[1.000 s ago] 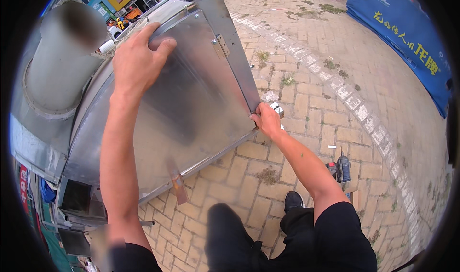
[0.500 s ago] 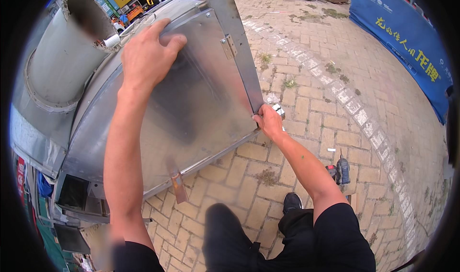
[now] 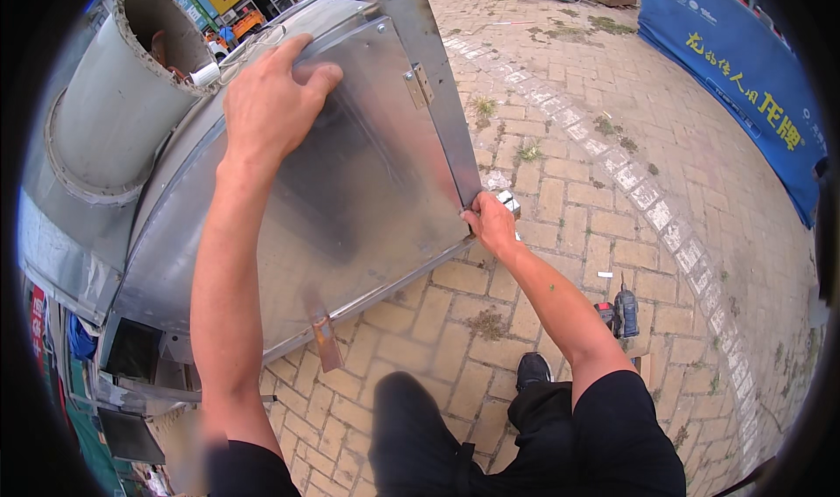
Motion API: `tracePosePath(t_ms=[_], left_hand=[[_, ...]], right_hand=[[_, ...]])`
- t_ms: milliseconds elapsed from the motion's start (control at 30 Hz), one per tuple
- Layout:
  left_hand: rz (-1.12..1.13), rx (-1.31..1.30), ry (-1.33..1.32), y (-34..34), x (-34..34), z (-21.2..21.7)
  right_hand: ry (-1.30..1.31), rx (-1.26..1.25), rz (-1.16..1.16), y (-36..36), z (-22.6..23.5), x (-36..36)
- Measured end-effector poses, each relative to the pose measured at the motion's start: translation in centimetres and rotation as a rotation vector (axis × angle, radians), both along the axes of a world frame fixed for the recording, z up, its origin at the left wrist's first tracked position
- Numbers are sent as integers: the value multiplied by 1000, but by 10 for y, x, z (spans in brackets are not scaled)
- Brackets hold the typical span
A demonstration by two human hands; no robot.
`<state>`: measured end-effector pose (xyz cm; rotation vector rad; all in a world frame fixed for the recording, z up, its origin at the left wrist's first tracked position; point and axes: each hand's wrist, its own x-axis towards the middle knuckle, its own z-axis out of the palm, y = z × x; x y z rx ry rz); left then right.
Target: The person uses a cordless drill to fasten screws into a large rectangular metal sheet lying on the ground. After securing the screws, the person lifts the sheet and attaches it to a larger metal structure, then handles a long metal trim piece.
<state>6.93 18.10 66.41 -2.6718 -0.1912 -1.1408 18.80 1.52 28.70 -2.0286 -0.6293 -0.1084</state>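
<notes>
A large shiny sheet-metal panel (image 3: 367, 191) stands tilted in front of me, on the side of a metal housing. My left hand (image 3: 273, 103) lies over its upper left edge, fingers stretched out and thumb apart, palm against the metal. Along the panel's right side runs a narrow metal strip (image 3: 448, 134), joined to it near the top by a small hinge (image 3: 418, 87). At the strip's lower end, my right hand (image 3: 492, 220) is closed on its corner; the fingertips behind the metal are hidden. A rusty metal tab (image 3: 325, 341) sticks out from the panel's lower edge.
A wide round grey duct (image 3: 114, 103) rises at the left. On the brick paving (image 3: 560, 182) to my right lies a cordless power tool (image 3: 625, 311), near my shoe (image 3: 533, 371). A small shiny object (image 3: 509, 202) sits behind my right hand. A blue banner (image 3: 735, 24) stands far right.
</notes>
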Motion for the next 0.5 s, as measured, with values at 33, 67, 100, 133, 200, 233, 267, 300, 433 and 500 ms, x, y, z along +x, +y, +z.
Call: tracePosePath(t_ms=[33, 67, 100, 133, 200, 233, 267, 300, 433, 500], left_hand=[[0, 3, -2, 0, 0, 0], [0, 6, -4, 1, 0, 0], [-1, 8, -6, 1, 1, 0], [-2, 11, -8, 1, 1, 0], [10, -7, 13, 0, 0, 1], [16, -16, 23, 0, 0, 1], [12, -15, 20, 0, 0, 1], [8, -14, 16, -1, 0, 1], [-5, -11, 6, 2, 1, 0], [9, -20, 16, 1, 0, 0]], right_hand=[[-4, 6, 1, 0, -1, 0], [-8, 12, 2, 0, 0, 0], [-11, 14, 2, 0, 0, 0], [-13, 17, 1, -1, 0, 1], [-10, 20, 2, 0, 0, 0], [-5, 20, 2, 0, 0, -1], [-3, 21, 1, 0, 0, 0], [-7, 17, 1, -1, 0, 0], [-8, 9, 2, -1, 1, 0], [-1, 7, 1, 0, 1, -1]])
